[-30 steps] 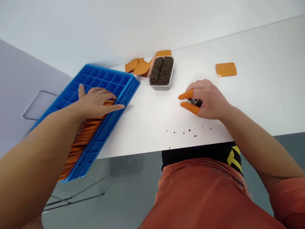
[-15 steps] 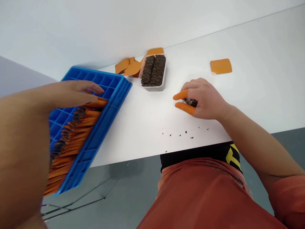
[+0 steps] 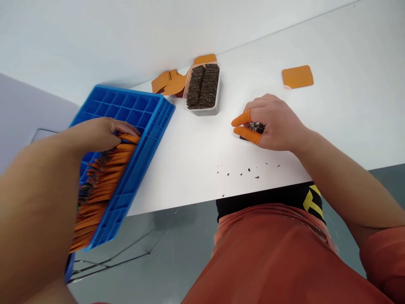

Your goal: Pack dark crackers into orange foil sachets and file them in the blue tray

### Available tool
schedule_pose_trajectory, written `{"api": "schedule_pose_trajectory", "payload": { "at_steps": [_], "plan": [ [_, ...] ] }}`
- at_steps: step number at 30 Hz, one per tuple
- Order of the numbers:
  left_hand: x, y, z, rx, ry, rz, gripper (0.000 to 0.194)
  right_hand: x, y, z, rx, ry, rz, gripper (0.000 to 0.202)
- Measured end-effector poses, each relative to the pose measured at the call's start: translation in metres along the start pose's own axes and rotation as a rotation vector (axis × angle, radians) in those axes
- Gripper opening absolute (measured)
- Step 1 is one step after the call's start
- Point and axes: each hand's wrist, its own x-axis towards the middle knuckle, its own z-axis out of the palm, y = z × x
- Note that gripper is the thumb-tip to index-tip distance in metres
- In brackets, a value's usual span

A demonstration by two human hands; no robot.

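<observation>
My left hand [image 3: 109, 133] reaches into a blue divided crate [image 3: 152, 126] at the left. Its thumb and fingers close around the end of a row of flat orange pieces [image 3: 109, 181] with dark inner ends. The fingertips are partly hidden. My right hand [image 3: 272, 122] rests over a small clear container [image 3: 234, 135] on the table. Orange finger cots cover its thumb and index finger, whose tips stand slightly apart. Dark flat pieces [image 3: 256, 126] show between them; the other fingers are mostly hidden.
Behind stands a clear tub [image 3: 205, 111] packed with two rows of thin dark pieces [image 3: 209, 88]. Loose orange sheets [image 3: 171, 83] lie beside it, and a single orange sheet [image 3: 297, 77] lies at right. Dark crumbs [image 3: 249, 170] dot the white table [image 3: 183, 169] near its front edge.
My left hand has lowered from above the crate onto the end orange pieces and closed there. My right hand keeps its place at the small container. The view has shifted slightly.
</observation>
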Motion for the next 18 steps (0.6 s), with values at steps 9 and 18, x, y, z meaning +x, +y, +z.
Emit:
{"api": "schedule_pose_trajectory", "payload": {
  "at_steps": [9,18],
  "plan": [
    [-0.013,-0.008,-0.009,-0.107,-0.057,-0.033,0.084,0.0,-0.002,-0.001,0.002,-0.029,0.018,0.029],
    [-0.059,0.026,-0.022,-0.155,0.066,-0.115,0.104,0.001,-0.007,0.0,0.015,-0.052,-0.01,0.032]
  ]
}}
